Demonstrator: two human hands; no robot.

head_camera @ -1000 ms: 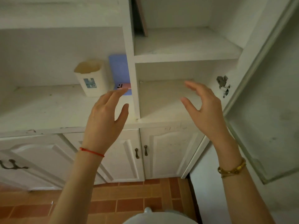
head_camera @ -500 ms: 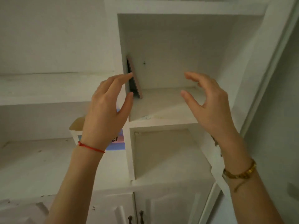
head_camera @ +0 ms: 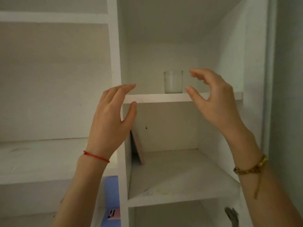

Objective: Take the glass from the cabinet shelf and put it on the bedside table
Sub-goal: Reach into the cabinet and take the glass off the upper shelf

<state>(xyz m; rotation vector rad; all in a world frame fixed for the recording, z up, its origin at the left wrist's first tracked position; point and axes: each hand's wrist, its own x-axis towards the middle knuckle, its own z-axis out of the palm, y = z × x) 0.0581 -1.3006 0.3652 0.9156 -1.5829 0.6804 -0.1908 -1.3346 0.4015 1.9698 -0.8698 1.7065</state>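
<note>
While your right hand [head_camera: 213, 99] hovers spread at the glass's [head_camera: 173, 81] three o'clock — wrap low, lift straight; left hand [head_camera: 111, 115] spread, idle.

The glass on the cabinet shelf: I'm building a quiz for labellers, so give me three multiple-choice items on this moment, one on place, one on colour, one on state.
1. Where does the glass stand?
A. on the upper shelf of the right compartment
B. on the left shelf beside the blue box
C. in the left hand

2. What colour is the string on the left wrist?
A. green
B. red
C. black

3. How is the right hand?
A. closed round the glass
B. flat on the shelf
C. open beside the glass, apart from it

Answers: A, the glass sits upright near the shelf's front edge; B, a red string circles the wrist; C, a gap shows between the fingers and the glass.
</note>
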